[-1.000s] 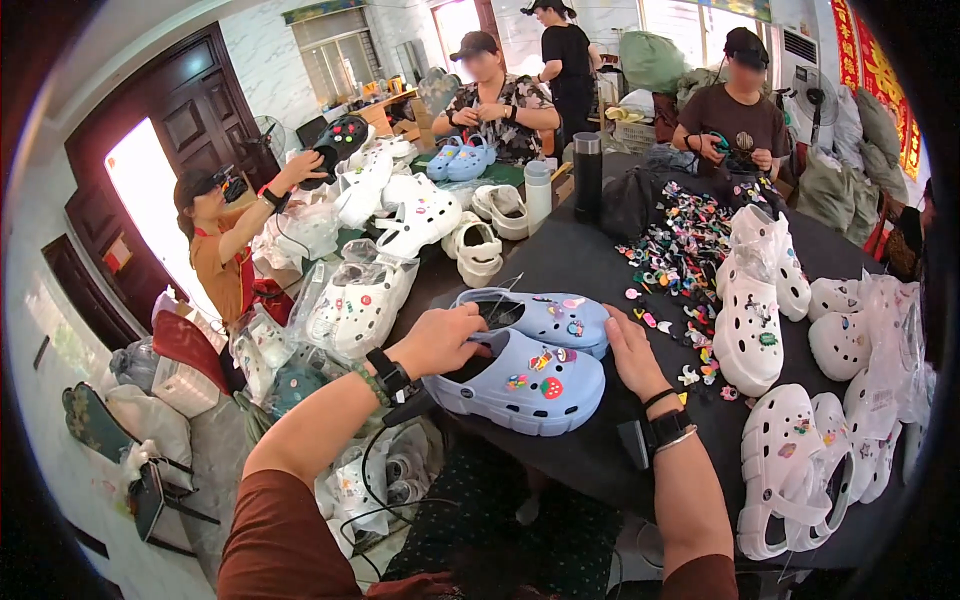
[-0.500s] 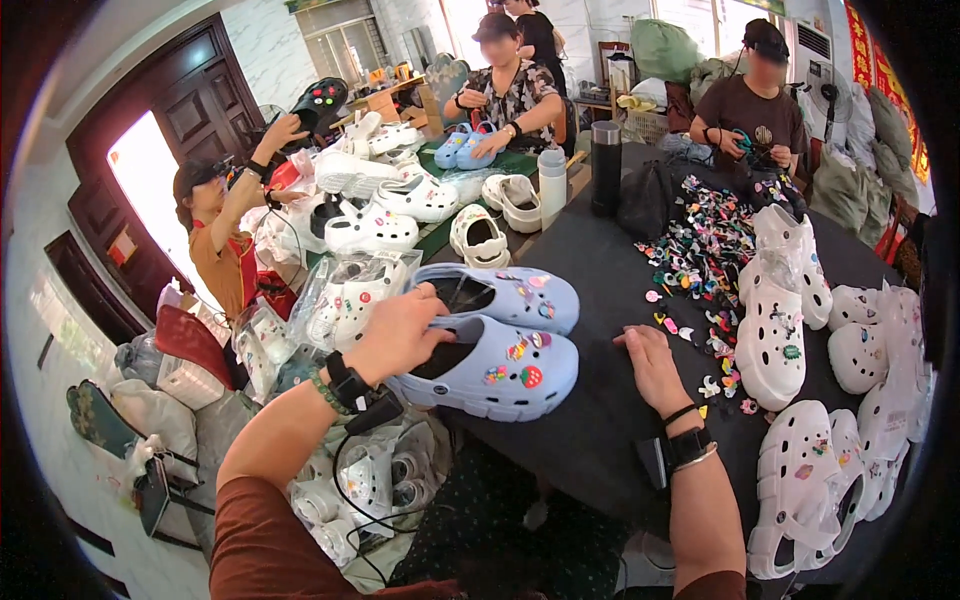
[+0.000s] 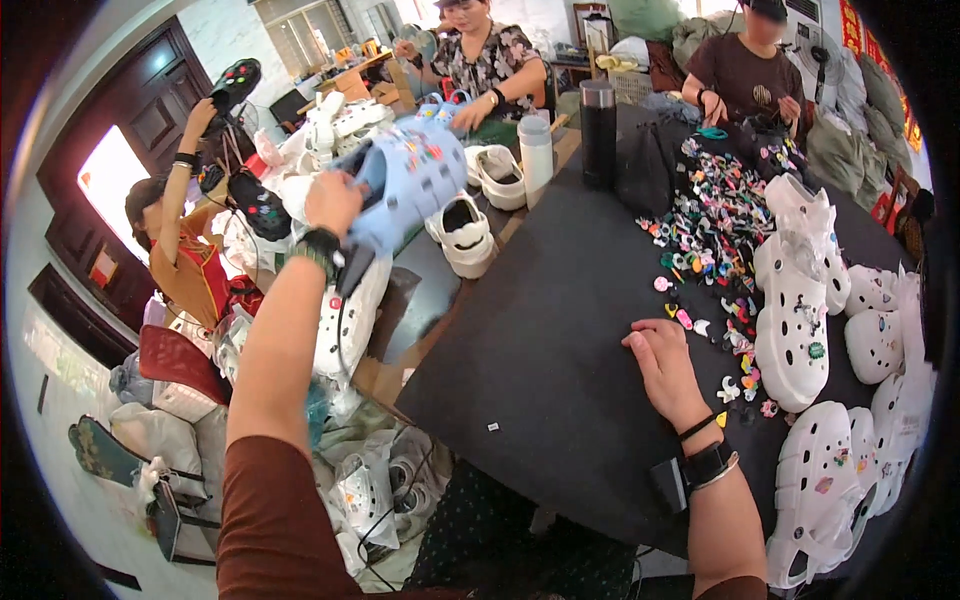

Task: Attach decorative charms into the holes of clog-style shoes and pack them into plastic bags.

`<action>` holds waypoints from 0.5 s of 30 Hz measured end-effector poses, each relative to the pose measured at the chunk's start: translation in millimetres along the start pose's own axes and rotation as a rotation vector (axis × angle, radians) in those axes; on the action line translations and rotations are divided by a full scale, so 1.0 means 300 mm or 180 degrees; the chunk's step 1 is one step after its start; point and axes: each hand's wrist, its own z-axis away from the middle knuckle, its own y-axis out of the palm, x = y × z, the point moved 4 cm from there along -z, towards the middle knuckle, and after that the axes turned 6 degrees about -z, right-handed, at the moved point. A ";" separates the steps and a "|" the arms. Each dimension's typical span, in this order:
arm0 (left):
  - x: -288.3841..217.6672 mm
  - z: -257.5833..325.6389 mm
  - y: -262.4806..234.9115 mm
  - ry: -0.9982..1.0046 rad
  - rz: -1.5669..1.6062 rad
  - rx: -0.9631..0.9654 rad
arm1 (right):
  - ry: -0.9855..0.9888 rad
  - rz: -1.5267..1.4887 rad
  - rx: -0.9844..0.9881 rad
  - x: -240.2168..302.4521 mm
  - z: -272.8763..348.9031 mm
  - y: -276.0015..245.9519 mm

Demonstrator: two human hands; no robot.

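Note:
My left hand grips a pair of light-blue clogs by their heel openings, lifted and tilted beside the pile of white clogs. Small colourful charms sit on the toe of the blue pair, which is slightly blurred by motion. My right hand rests on the black table, holding nothing, with its thumb a little apart from its fingers. Nearest to it lies a heap of loose shoe charms. White clogs with charms stand along the table's right side.
A black thermos and a pale bottle stand at the table's far edge. Bagged white clogs lie to the left. Three people work around the tables; one at the left raises a black clog.
My left hand has carried the blue clogs up, away and to the left, off the black table. The person at the left holds the black clog farther left. My right hand stays nearly in place.

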 end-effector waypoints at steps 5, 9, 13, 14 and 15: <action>-0.003 -0.042 0.180 0.0453 0.0023 -0.0219 | -0.0294 0.0087 -0.0203 -0.011 -0.016 0.006; -0.095 0.221 0.237 0.1334 0.0383 -0.0475 | -0.0174 0.0169 -0.0137 -0.015 -0.028 0.013; -0.157 0.529 0.110 0.1820 0.0786 -0.0191 | -0.0212 0.0148 -0.0106 -0.016 -0.024 0.016; -0.184 0.599 0.093 0.1885 0.0936 0.0001 | -0.0164 0.0183 -0.0100 -0.026 -0.017 0.008; -0.199 0.665 0.054 0.1906 0.0932 0.0002 | -0.0262 0.0204 -0.0250 -0.028 -0.014 0.008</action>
